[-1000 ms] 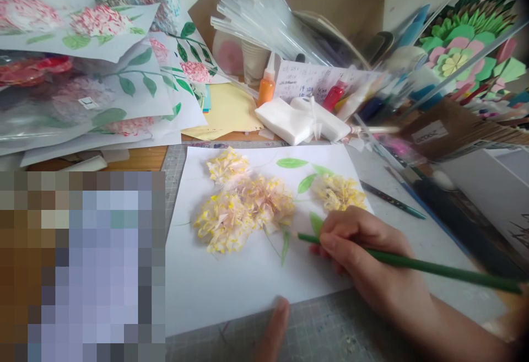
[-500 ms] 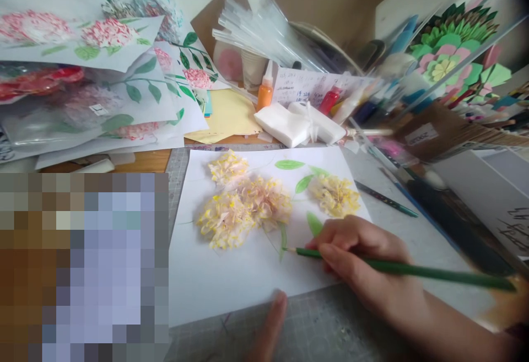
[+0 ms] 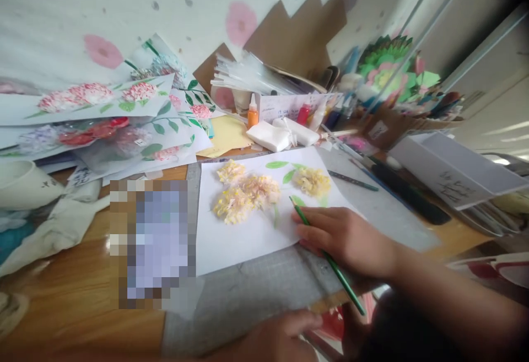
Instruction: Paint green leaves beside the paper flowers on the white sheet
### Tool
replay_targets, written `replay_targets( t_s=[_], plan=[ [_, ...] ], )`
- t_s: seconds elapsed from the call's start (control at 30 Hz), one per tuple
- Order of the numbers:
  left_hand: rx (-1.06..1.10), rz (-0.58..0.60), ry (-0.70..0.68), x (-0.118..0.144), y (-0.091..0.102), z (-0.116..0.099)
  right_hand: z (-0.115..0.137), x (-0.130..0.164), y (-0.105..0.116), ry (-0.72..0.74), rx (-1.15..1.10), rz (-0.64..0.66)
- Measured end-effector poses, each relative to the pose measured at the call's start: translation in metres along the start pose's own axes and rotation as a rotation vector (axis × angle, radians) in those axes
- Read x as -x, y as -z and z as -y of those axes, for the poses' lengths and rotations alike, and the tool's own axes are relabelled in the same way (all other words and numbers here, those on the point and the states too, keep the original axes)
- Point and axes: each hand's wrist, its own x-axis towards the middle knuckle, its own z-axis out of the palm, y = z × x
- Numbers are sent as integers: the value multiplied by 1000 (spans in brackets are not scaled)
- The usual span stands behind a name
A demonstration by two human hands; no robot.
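Observation:
In my right hand (image 3: 345,235) is a slim green colored pencil (image 3: 343,281), its tip pointing up and left over the white paper (image 3: 231,254). My fingers lie along the right part of the sheet, beside a painted green leaf (image 3: 296,200). Fluffy yellow-and-cream flowers made of curled bits form a cluster (image 3: 248,194) on the paper. Another such flower (image 3: 313,181) sits to the right, with a light green leaf (image 3: 276,165) between. My left hand (image 3: 285,329), blurred, is low at the mat's front edge, a finger stretched rightward and nothing seen in it.
The sheet lies on a grey cutting mat (image 3: 243,285) on a wooden table (image 3: 82,296). A dark pen (image 3: 355,180) rests right of it. Behind are white tissue packs (image 3: 270,136) and an orange bottle (image 3: 252,114). A white box (image 3: 458,169) stands right; a pixelated patch hides something left.
The view has tilted up and drawn back. My right hand has turned the pencil steeper, its tip shifting away from the green stem. My left hand has moved off the paper's front edge.

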Motion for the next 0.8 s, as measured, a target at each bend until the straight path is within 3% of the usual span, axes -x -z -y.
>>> replay_targets(
  t_s=[0.13,0.23,0.3,0.37,0.47,0.67,0.8],
  plan=[
    [43,-78,-146,-15,22,3,0,-6,4,111,140,-82],
    [61,-196,-234,-26,33,1,-9,-9,6,-98,65,-324],
    [33,-164,-247,-30,36,-2,-16,-8,10,-283,18,-504],
    [-9,-110,-211,-30,36,-4,-20,-5,17,-376,6,-584],
    [-23,-111,-154,-26,34,-6,-15,7,25,-345,-34,-500],
    [-40,-142,-141,-26,37,-7,8,45,21,-155,-105,-124],
    [-134,-104,-38,-28,42,-4,14,62,21,-180,-267,6]
  ],
)
